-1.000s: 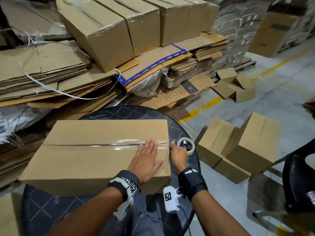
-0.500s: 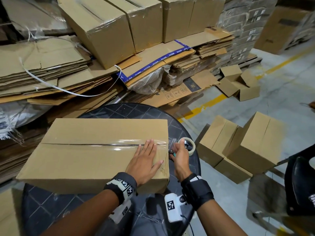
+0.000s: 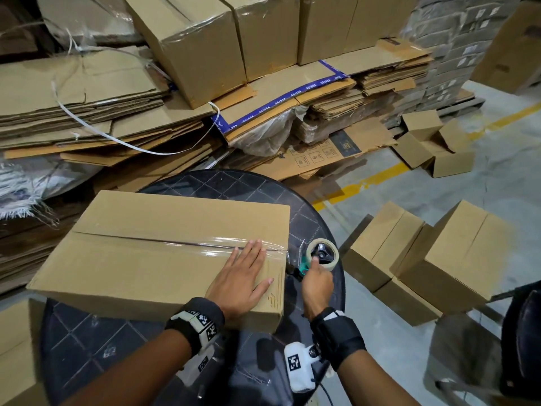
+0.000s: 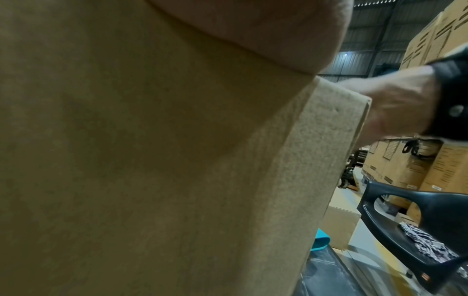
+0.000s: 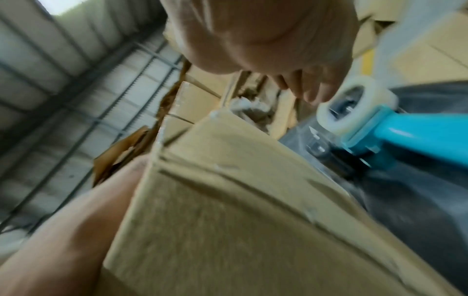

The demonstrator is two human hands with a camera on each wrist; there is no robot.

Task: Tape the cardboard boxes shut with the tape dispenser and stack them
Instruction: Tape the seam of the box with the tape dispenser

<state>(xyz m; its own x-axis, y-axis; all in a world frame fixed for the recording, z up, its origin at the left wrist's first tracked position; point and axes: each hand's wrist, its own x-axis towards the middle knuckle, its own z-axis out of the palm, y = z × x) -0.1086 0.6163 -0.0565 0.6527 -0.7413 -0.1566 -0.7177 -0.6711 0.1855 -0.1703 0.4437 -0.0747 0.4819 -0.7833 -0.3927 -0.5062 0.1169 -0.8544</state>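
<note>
A closed cardboard box (image 3: 164,259) lies on the round dark table (image 3: 228,186), with clear tape (image 3: 205,247) along its top seam. My left hand (image 3: 243,276) presses flat on the box's right end, over the tape. The tape dispenser (image 3: 322,254) lies on the table just right of the box. In the right wrist view its teal handle (image 5: 405,130) is free. My right hand (image 3: 317,281) hovers over it with loosely bent fingers (image 5: 311,90) at the roll. The left wrist view is filled by the box's side (image 4: 152,160).
Closed boxes (image 3: 424,259) lie piled on the floor to the right, small open ones (image 3: 433,142) farther back. Flattened cardboard stacks (image 3: 87,112) with boxes (image 3: 199,45) on top stand behind the table. A black chair (image 3: 524,332) is at the right edge. A yellow line (image 3: 366,183) crosses the floor.
My right hand has drawn the dispenser off the box's end to the right and set it on the table, loosening its grip. The left hand stays flat on the box.
</note>
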